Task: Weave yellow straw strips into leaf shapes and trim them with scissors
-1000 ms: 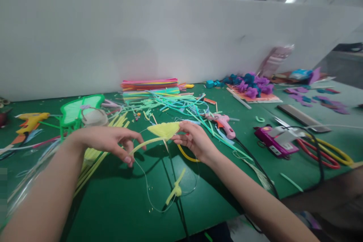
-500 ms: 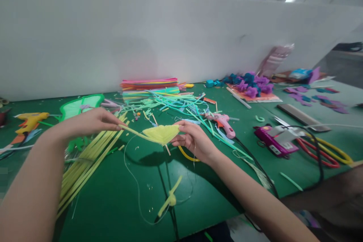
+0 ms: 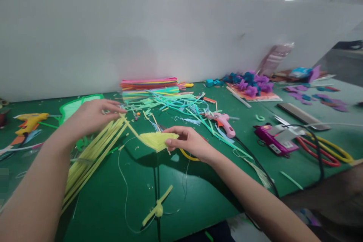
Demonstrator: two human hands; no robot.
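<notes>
My right hand point(image 3: 188, 141) pinches the right end of a yellow fuzzy leaf-shaped piece point(image 3: 153, 140), which looks made of pipe cleaners. From its left side a yellow pipe cleaner point(image 3: 132, 126) runs up to my left hand point(image 3: 99, 113), whose fingertips are closed on that strand. Below hangs a small yellow knotted piece point(image 3: 158, 208), joined to a thin clear thread point(image 3: 124, 196) that loops down from the leaf shape. A bundle of yellow pipe cleaners point(image 3: 90, 162) lies beneath my left wrist.
Loose teal pipe cleaners point(image 3: 176, 100) and a multicoloured stack point(image 3: 150, 83) lie at the back. A pink glue gun point(image 3: 224, 123) is to the right, with a purple device point(image 3: 273, 140) and scissors point(image 3: 320, 149) beyond. A yellow glue gun point(image 3: 31, 121) sits left.
My left hand has moved up and left slightly, pulling the strand more upright. The leaf shape has shifted a little left and down, and the hanging knotted piece has swung left.
</notes>
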